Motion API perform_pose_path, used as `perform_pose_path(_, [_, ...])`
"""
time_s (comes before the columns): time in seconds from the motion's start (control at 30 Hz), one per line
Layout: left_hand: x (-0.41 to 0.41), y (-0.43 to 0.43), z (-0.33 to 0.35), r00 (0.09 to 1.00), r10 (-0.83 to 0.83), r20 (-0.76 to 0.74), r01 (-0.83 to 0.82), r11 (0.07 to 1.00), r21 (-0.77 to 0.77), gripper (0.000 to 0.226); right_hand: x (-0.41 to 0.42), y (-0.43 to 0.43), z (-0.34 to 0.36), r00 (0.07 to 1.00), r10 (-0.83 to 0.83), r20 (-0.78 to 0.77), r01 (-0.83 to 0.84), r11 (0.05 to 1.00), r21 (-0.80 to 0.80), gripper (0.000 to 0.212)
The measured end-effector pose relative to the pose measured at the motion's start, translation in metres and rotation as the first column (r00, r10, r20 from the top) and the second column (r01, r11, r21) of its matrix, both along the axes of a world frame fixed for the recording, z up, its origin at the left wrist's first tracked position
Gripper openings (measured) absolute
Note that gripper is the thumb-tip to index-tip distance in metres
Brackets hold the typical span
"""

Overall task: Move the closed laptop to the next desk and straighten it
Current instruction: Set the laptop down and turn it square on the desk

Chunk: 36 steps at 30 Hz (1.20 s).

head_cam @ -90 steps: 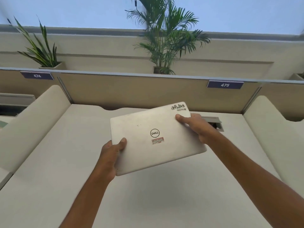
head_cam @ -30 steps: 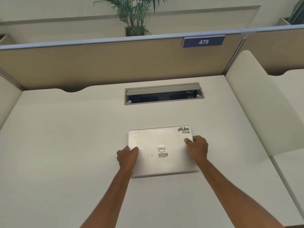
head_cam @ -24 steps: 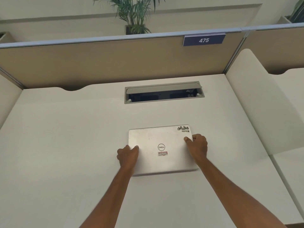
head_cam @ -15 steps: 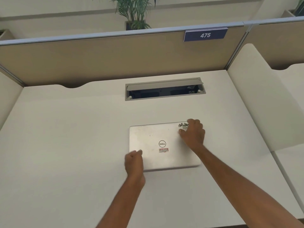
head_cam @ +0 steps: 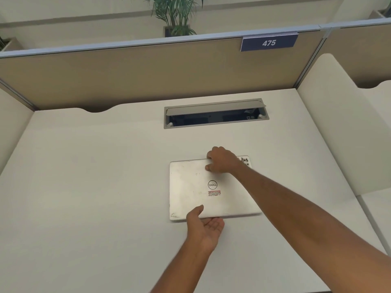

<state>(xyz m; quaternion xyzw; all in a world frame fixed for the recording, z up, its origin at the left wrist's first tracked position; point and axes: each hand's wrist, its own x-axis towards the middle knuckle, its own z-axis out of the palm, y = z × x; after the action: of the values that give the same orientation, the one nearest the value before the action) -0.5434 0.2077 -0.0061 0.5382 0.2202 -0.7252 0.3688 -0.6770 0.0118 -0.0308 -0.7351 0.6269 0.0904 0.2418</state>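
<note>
Closed laptop (head_cam: 190, 187) flat on the worktop (head_cam: 84, 187), just right of centre, edges near square to the worktop's front. Right hand (head_cam: 221, 159) at the lid's 12 o'clock edge, fingers curled over the far rim, thumb on the lid: pinching the laptop. Left hand (head_cam: 204, 226) at the 6 o'clock edge, palm up and loose, thumb on the lid, fingertips at or under the near rim; clasped or merely touching, cannot tell. Cable tray (head_cam: 215, 114) at 12 o'clock from the laptop, flap up. Sign (head_cam: 269, 42) reading 475 on the partition at 1 o'clock.
</note>
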Motion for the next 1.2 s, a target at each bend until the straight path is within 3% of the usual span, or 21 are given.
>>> perform_pose_path(0.33, [-0.007, 0.011, -0.003, 0.998, 0.066, 0.005, -0.066, 0.997, -0.033, 0.067, -0.003, -0.002, -0.002, 0.995, -0.082, 0.048, 0.081, 0.996, 0.026, 0.042])
perform_pose_path(0.5, [-0.003, 0.01, -0.01, 0.994, 0.054, 0.095, -0.048, 0.997, -0.063, 0.059, -0.02, 0.001, -0.005, 0.976, -0.193, 0.103, 0.188, 0.981, 0.055, 0.044])
perform_pose_path(0.6, [0.0, 0.003, -0.009, 0.983, 0.023, 0.181, -0.008, 0.996, -0.087, 0.053, -0.034, 0.007, -0.005, 0.949, -0.277, 0.151, 0.27, 0.961, 0.066, 0.033])
perform_pose_path(0.7, [0.006, -0.005, -0.011, 0.963, 0.004, 0.268, 0.033, 0.991, -0.133, 0.045, -0.049, 0.015, -0.009, 0.906, -0.373, 0.198, 0.36, 0.928, 0.099, 0.022])
perform_pose_path(1.03, [0.029, -0.034, -0.017, 0.881, -0.045, 0.472, 0.212, 0.928, -0.307, 0.024, -0.077, 0.059, -0.019, 0.687, -0.644, 0.337, 0.612, 0.762, 0.21, 0.032])
perform_pose_path(1.2, [0.039, -0.046, -0.009, 0.837, -0.129, 0.531, 0.341, 0.883, -0.323, 0.023, -0.082, 0.081, -0.022, 0.586, -0.704, 0.4, 0.646, 0.705, 0.293, 0.037])
